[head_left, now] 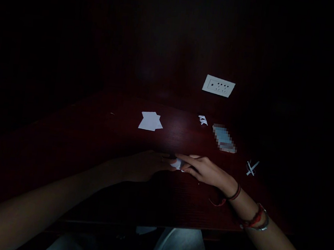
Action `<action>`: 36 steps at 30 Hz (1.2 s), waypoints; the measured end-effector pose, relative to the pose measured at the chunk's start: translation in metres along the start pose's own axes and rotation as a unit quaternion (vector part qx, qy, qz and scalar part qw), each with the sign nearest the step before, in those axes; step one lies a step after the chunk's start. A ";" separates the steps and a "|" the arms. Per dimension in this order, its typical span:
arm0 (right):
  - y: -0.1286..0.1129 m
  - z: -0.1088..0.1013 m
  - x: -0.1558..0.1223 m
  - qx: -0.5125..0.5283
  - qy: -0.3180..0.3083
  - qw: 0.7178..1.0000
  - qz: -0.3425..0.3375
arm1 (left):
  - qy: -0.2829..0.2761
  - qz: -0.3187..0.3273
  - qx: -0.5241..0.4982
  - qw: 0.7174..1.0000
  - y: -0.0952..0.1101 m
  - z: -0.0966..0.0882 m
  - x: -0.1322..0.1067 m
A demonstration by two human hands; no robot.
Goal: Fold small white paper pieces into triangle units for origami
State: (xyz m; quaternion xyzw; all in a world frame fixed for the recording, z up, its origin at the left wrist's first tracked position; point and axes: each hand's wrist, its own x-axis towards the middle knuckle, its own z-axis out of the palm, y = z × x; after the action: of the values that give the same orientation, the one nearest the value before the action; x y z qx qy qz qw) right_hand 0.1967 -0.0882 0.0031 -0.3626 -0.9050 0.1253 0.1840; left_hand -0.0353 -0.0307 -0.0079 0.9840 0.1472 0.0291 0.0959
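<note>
Both my hands meet low over the middle of a dark red wooden table (pixel 92 140). A small white piece of paper (pixel 177 164) is pinched between them. My left hand (pixel 146 166) lies in shadow with its fingertips closed on the paper's left side. My right hand (pixel 205 171) holds the paper's right side with bent fingers. Red thread bands and a bracelet circle my right wrist.
White paper sheets (pixel 150 121) lie farther back on the table. A small torn paper scrap (pixel 203 120) and a blurred bluish card (pixel 224 139) lie to the right. Crossed paper strips (pixel 251 168) rest near the right edge. A white wall socket (pixel 218 86) sits behind.
</note>
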 end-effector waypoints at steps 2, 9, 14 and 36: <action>-0.006 -0.003 -0.003 -0.033 -0.017 0.999 0.006 | -0.005 -0.005 0.001 1.000 -0.001 0.000 0.000; -0.031 -0.013 -0.007 -0.173 -0.054 0.983 0.032 | -0.008 -0.006 0.003 1.000 0.000 0.000 0.001; -0.030 -0.014 -0.008 -0.140 -0.059 0.988 0.037 | -0.016 -0.011 0.003 1.000 0.001 -0.001 0.000; 0.019 -0.007 0.003 0.063 0.003 0.998 -0.011 | 0.074 0.059 0.058 0.994 -0.013 0.011 0.007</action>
State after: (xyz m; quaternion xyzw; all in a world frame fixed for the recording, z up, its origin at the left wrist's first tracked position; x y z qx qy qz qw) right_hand 0.2089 -0.0722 0.0036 -0.3408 -0.8986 0.1789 0.2106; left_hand -0.0310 -0.0181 -0.0212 0.9900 0.0973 0.0991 0.0251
